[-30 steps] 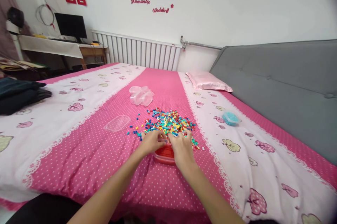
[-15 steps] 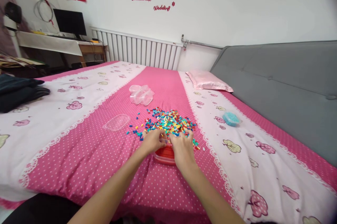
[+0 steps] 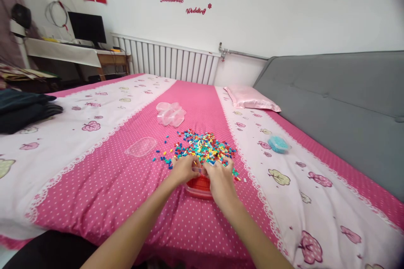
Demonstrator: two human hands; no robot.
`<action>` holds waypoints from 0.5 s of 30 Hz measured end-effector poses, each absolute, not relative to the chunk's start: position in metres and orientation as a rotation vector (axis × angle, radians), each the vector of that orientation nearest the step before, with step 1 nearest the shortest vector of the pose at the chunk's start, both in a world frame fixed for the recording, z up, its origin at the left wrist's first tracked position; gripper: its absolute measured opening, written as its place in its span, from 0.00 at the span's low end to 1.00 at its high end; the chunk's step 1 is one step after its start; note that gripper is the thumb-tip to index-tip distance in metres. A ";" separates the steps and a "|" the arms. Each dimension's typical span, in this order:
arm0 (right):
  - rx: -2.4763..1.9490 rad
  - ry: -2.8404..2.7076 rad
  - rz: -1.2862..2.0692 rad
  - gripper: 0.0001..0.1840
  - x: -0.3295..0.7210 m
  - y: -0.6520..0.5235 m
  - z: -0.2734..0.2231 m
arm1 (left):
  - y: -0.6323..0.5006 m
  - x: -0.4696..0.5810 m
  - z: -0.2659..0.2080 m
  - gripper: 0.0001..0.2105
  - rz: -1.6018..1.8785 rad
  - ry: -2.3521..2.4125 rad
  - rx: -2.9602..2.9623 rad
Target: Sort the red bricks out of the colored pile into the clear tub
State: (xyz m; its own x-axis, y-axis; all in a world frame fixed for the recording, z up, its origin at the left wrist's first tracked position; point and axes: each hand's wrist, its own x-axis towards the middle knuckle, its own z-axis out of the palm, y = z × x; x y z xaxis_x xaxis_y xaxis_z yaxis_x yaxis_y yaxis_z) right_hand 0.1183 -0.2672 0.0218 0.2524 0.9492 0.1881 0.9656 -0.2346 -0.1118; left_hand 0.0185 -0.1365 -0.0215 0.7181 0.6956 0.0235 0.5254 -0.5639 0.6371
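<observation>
A loose pile of small coloured building bricks (image 3: 206,145), red, blue, green, yellow and white, lies on the pink bedspread. At its near edge sits a clear plastic container (image 3: 199,195) with red bricks (image 3: 198,182) inside. My left hand (image 3: 185,169) is over the container's left far side, fingers bent down at the bricks, thumb toward the rim. My right hand (image 3: 220,175) reaches over the right side with its fingers curled into the pile's edge. Both hands look closed in a pinch; their fingertips and anything in them are too small to make out.
A clear lid (image 3: 141,147) lies left of the pile, and several stacked clear containers (image 3: 171,114) stand behind it. To the right is a container of light-blue bricks (image 3: 278,144). A pink pillow (image 3: 251,99) rests by the grey headboard (image 3: 331,79); dark clothing (image 3: 27,111) lies far left.
The view has shifted slightly, so everything sits a little further right. Both hands stay over the container and pile edge, with only small finger movement.
</observation>
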 end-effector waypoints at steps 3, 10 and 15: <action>-2.279 -1.794 -0.079 0.20 0.120 -0.266 0.020 | -0.133 0.018 -0.022 0.09 0.377 0.890 2.294; -2.168 -1.747 -0.037 0.19 0.131 -0.265 0.003 | -0.118 0.005 -0.017 0.11 0.393 0.699 2.246; -2.074 -1.688 -0.047 0.20 0.141 -0.270 0.005 | -0.095 -0.010 -0.015 0.09 0.519 0.673 2.240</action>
State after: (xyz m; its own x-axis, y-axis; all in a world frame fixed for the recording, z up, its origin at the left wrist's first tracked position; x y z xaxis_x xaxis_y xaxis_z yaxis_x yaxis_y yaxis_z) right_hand 0.1406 -0.2704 0.0048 0.2454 0.9187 0.3094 0.9344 -0.1391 -0.3280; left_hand -0.0095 -0.0946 -0.0148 0.7817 0.6025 0.1610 0.3085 -0.5981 0.7397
